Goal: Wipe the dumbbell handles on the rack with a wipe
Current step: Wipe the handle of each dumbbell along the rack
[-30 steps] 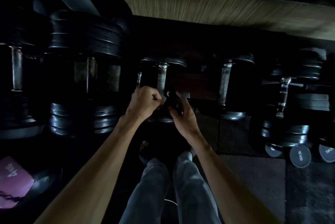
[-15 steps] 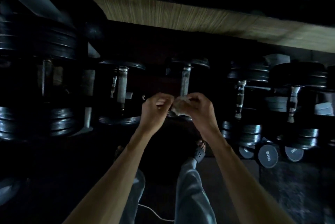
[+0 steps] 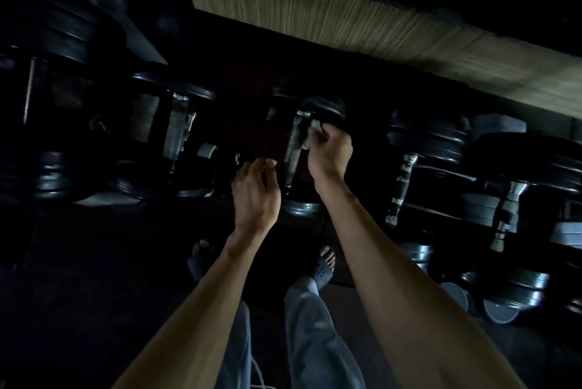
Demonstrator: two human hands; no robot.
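Note:
A row of black dumbbells with metal handles lies on a dark rack in dim light. My right hand grips a crumpled pale wipe and presses it against the upper part of the middle dumbbell's metal handle, just below its far weight head. My left hand hovers lower and to the left of that handle, fingers loosely curled, holding nothing.
More dumbbells lie left and right on the rack. Small dumbbells stand on the floor at the right. My feet in sandals are below the rack. A wooden wall strip runs behind.
Both hands were together holding the wipe in front of the rack. Now my right hand has carried the wipe up onto the middle handle, and my left hand has let go and dropped back.

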